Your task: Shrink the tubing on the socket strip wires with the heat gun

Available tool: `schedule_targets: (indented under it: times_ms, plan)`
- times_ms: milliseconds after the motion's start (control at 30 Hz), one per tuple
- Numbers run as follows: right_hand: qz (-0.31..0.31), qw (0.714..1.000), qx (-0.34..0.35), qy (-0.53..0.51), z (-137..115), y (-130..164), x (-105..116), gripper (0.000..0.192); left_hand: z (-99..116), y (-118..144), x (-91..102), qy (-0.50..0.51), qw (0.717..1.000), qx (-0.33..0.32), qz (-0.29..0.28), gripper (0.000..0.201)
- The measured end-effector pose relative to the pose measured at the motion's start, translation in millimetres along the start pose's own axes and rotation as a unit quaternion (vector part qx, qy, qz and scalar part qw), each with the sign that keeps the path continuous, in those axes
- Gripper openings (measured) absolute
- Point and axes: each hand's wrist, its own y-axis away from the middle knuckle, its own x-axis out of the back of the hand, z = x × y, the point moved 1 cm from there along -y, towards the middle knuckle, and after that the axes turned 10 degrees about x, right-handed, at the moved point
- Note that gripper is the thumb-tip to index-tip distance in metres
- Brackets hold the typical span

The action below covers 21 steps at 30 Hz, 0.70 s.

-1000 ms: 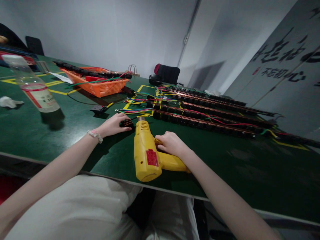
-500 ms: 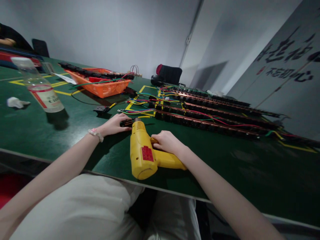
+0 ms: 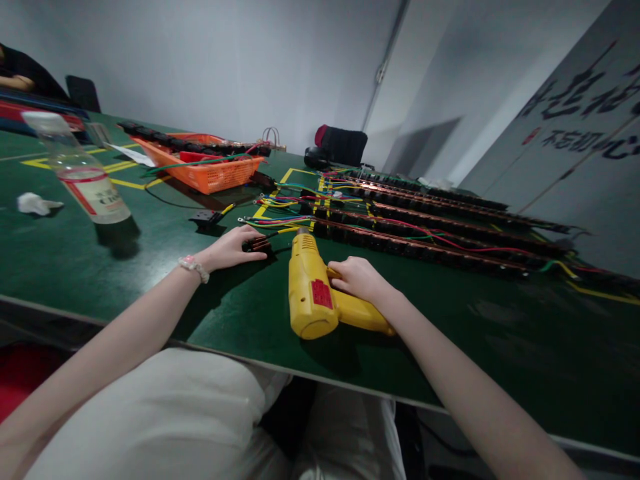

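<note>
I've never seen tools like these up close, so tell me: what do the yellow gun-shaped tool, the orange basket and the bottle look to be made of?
The yellow tool, gripped by the right hand, looks like moulded plastic: even colour, soft sheen, rounded seams. The orange basket seems plastic too, with fine mesh walls. The bottle is clear and see-through with a paper-like label, probably thin plastic, though glass cannot be ruled out.

place: electrical assembly workshop | bench (image 3: pixel 150 267): green mat, yellow marking lines | far side: rows of long power strips (image 3: pixel 440 233) with loose coloured wires (image 3: pixel 280 220) | far left corner: orange basket (image 3: pixel 210 170) of parts | near edge: yellow heat gun (image 3: pixel 313 293) | walls: bare grey
</note>
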Motion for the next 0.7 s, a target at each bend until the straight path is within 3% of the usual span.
schedule_targets:
  times_ms: [233, 500, 700]
  plan:
    - [-0.005, 1.0, -0.002, 0.017, -3.2, 5.2, 2.5, 0.022, -2.1, -1.0, -1.7, -0.002, 1.0, -0.01, -0.01, 0.062]
    - [-0.01, 1.0, 0.027, 0.0, -18.2, -1.1, 7.7, 0.017, -7.5, -1.8, -11.6, -0.053, 0.995, 0.082, -0.015, 0.071]
    - [-0.004, 0.998, 0.056, -0.003, -31.6, -13.6, 11.1, 0.017, -9.4, -2.3, -10.9, -0.063, 0.993, 0.083, -0.045, 0.069]
